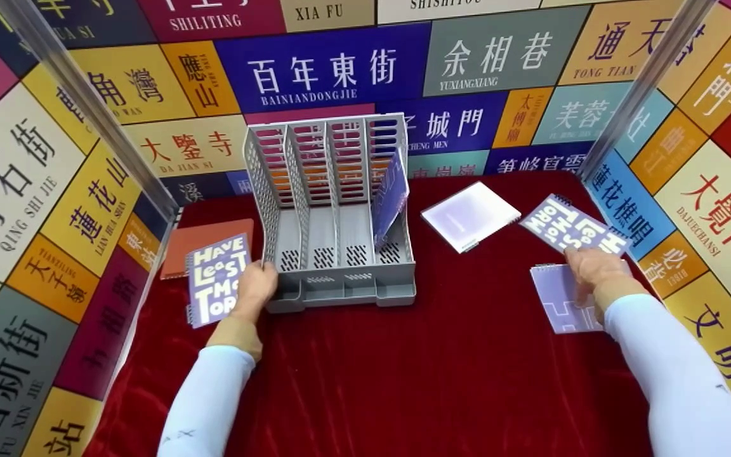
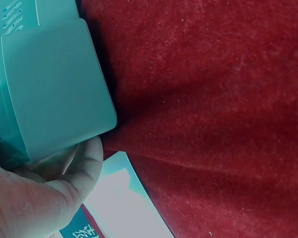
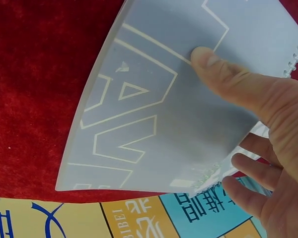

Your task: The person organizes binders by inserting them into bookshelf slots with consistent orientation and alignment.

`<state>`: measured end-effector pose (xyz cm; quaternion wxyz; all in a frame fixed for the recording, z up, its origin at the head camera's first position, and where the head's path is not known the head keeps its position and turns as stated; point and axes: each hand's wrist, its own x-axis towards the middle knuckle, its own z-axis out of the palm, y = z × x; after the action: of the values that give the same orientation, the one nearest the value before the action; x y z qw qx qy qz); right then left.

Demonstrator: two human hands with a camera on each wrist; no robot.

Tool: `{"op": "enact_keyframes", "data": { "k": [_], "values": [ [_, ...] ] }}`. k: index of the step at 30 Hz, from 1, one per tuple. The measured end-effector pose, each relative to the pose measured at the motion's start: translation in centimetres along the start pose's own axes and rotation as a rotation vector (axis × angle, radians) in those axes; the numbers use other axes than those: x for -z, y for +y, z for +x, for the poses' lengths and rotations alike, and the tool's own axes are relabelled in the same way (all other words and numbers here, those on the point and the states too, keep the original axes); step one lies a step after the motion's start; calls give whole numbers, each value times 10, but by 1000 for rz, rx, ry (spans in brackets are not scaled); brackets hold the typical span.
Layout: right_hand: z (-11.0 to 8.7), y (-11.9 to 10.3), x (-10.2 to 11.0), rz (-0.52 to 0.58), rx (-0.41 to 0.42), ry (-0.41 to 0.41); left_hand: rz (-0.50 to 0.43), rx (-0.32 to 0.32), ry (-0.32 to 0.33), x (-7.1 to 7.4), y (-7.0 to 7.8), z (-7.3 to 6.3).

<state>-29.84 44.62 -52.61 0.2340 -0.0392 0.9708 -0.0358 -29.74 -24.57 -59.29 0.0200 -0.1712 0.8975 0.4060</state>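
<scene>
In the head view, my left hand (image 1: 257, 285) grips the front left corner of a grey file organizer (image 1: 340, 285). The left wrist view shows its fingers (image 2: 92, 153) curled at the corner of the organizer, which looks teal there. Over a purple spiral notebook (image 1: 556, 298) on the right is my right hand (image 1: 600, 273). Its thumb (image 3: 223, 74) rests on that notebook's cover, while the other visible fingers stay spread beyond its edge. Just behind, a notebook with white lettering (image 1: 575, 225) lies partly hidden by the hand. One purple notebook (image 1: 394, 197) stands in the organizer's rightmost slot.
Beside the organizer on the left, a lettered purple notebook (image 1: 216, 279) overlaps an orange-red notebook (image 1: 181, 244). A pale notebook (image 1: 470, 216) lies to its right. Red cloth (image 1: 441, 381) covers the table, and printed panels with clear posts (image 1: 645, 82) enclose it.
</scene>
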Motion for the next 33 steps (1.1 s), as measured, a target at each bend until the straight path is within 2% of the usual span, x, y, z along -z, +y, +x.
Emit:
{"op": "enact_keyframes", "data": {
  "k": [3, 4, 13, 14, 18, 25, 30, 33],
  "values": [
    [7, 5, -4, -86, 56, 45, 8, 1, 15, 0, 1, -2],
    [9, 7, -5, -79, 52, 49, 3, 18, 4, 2, 8, -8],
    [8, 15, -8, -42, 56, 47, -1, 6, 0, 1, 10, -11],
    [9, 17, -9, -46, 54, 48, 1, -13, 10, -1, 3, -5],
    [18, 25, -14, -47, 49, 66, -15, -6, 1, -5, -9, 10],
    [31, 38, -20, -95, 79, 115, 37, -9, 26, -30, -54, 58],
    [32, 40, -21, -174, 90, 151, 38, -20, 27, -38, -71, 73],
    [30, 39, -20, -209, 90, 161, 32, -21, 32, -39, -74, 75]
  ]
}}
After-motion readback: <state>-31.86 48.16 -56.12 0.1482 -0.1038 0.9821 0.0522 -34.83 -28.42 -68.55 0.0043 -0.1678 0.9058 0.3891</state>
